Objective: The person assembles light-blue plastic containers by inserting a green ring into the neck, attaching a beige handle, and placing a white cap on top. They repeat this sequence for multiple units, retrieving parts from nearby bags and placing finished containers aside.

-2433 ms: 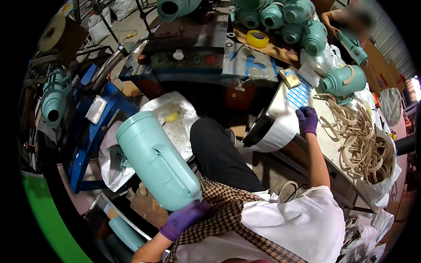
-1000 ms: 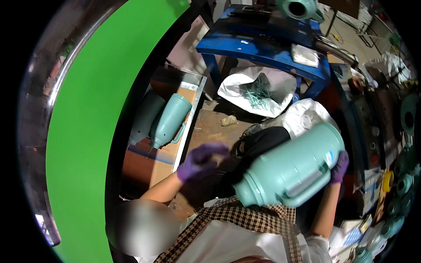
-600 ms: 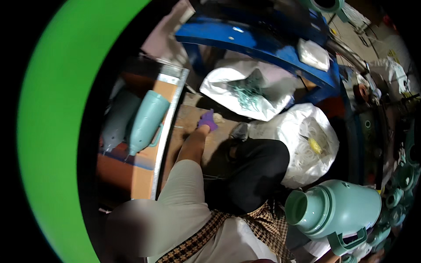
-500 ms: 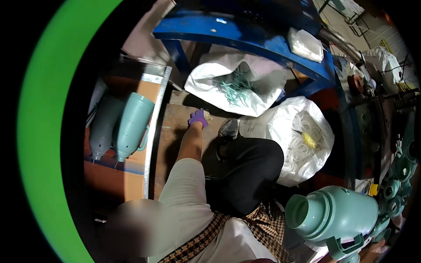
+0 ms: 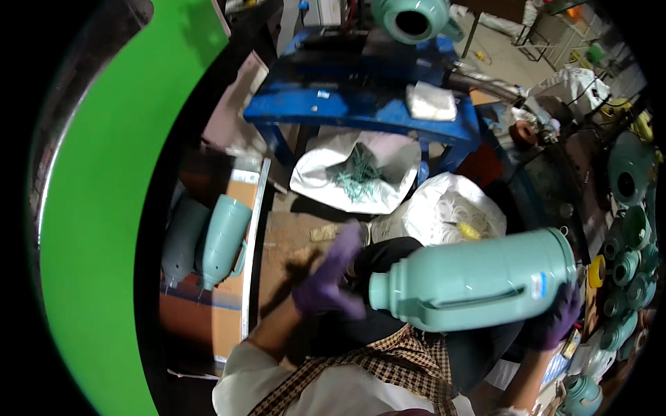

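Note:
A pale green thermos jug (image 5: 479,270) lies on its side above my lap, neck to the left and long handle on the near side. My right hand (image 5: 560,315), in a purple glove, grips it at the base end; part of its fingers is hidden behind the jug. My left hand (image 5: 326,281), also purple-gloved and smeared by motion, is a short way left of the jug's neck. Its thumb and fingers are spread apart, with nothing between them.
Two jug bodies (image 5: 225,239) lie in a cardboard box (image 5: 229,340) at left. Ahead stand a blue table (image 5: 361,107), a white sack (image 5: 312,177) of green strips and another sack (image 5: 423,215) of white rings. Several green jugs (image 5: 624,267) crowd the right side.
My left hand has risen from the floor area toward the jug's neck. The jug has swung from lower right to across my lap, and my right hand now shows at its base. The view has shifted.

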Motion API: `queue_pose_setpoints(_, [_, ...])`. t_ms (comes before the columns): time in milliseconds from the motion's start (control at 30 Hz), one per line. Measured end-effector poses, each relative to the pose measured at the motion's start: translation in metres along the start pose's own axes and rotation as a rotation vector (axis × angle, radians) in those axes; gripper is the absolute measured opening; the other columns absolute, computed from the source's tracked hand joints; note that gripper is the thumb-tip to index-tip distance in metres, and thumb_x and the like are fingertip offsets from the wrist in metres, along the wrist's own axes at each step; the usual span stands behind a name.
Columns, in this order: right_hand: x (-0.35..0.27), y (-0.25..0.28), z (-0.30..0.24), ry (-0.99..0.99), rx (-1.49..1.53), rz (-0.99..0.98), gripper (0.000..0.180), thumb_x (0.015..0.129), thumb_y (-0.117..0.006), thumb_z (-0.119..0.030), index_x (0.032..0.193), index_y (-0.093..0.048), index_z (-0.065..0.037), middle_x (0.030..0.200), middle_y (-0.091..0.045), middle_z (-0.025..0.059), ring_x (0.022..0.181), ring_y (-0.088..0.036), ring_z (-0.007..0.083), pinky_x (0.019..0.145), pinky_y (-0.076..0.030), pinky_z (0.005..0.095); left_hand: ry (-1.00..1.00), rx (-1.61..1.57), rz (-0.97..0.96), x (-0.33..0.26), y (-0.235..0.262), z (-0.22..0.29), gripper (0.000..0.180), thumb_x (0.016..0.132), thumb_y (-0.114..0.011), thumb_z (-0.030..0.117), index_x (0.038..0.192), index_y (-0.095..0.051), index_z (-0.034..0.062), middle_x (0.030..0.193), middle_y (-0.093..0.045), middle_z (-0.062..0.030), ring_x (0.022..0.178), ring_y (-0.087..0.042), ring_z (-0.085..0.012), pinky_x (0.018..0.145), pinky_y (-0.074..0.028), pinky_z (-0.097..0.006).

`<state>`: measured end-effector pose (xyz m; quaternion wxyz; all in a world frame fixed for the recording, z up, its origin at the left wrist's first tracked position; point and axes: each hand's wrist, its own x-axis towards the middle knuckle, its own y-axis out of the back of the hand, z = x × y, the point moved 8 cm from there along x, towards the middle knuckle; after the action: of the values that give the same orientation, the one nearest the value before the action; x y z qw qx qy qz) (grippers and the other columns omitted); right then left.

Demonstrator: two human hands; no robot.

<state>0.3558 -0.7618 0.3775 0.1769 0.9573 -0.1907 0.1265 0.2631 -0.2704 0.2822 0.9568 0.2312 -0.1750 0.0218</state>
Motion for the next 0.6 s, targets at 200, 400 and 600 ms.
queue_pose_setpoints(200, [0.004, -0.145, -0.14, 0.142, 0.176, -0.46, 0.023, 0.09, -0.071, -0.02, 0.088, -0.069, 0.003, 0.073, -0.059, 0.0033, 0.069, -0.052, 0.0112, 0.062, -0.043, 0.0284, 0.237, 0.083, -0.043, -0.019, 0.01, 0.064, 0.096, 0.075, -0.083, 0.033, 0.151, -0.032, 0.0022, 0.149, -0.036, -0.0327, 0.134, -0.046, -0.0453, 0.109, -0.042, -0.049])
queue_pose_setpoints(400, [0.033, -0.292, -0.241, 0.764, -0.13, -0.698, 0.059, 0.094, -0.064, -0.045, 0.144, -0.05, -0.016, 0.103, -0.07, 0.0181, 0.09, -0.069, 0.0365, 0.079, -0.055, 0.0442, 0.416, -0.378, 0.156, -0.121, 0.021, 0.046, 0.091, 0.08, -0.079, 0.035, 0.149, -0.03, 0.0018, 0.131, -0.056, -0.0166, 0.112, -0.063, -0.0303, 0.096, -0.052, -0.044])
queue_pose_setpoints(600, [0.153, -0.448, -0.242, 0.786, -0.948, -0.24, 0.025, 0.098, -0.055, -0.031, 0.113, -0.069, -0.017, 0.108, -0.067, 0.0124, 0.1, -0.067, 0.0321, 0.083, -0.051, 0.0458, 0.311, -0.629, 0.469, -0.114, 0.037, 0.067, 0.076, 0.093, -0.062, 0.042, 0.15, -0.03, 0.0034, 0.134, -0.054, -0.0187, 0.111, -0.062, -0.0317, 0.086, -0.057, -0.04])
